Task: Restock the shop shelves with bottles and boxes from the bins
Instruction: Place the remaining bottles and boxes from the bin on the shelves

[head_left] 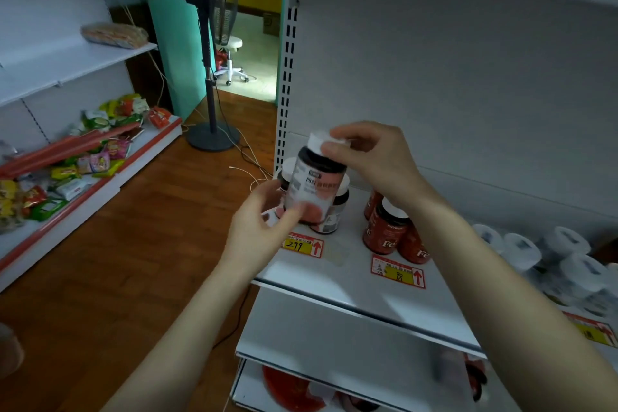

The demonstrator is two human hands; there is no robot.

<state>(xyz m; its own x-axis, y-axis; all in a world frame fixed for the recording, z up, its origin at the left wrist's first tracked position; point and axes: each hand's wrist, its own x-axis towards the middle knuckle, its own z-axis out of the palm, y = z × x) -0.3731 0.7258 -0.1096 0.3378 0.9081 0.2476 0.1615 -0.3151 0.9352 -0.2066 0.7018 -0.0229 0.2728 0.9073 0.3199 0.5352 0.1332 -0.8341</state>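
Observation:
A dark supplement bottle (314, 187) with a white cap and a white-and-pink label is held tilted above the left end of the white shelf (347, 274). My left hand (264, 224) grips its lower body. My right hand (374, 157) pinches its cap from above. Behind it stand similar dark bottles (336, 211), partly hidden. To the right stand red-brown bottles (389, 231) marked "Fe", partly covered by my right forearm.
Yellow-and-red price tags (302, 244) (398, 273) lie on the shelf front. White-capped bottles (541, 254) crowd the right end. Another shelf unit (77, 157) at left holds snack packets. A standing fan (210, 77) and loose cables are on the wooden floor.

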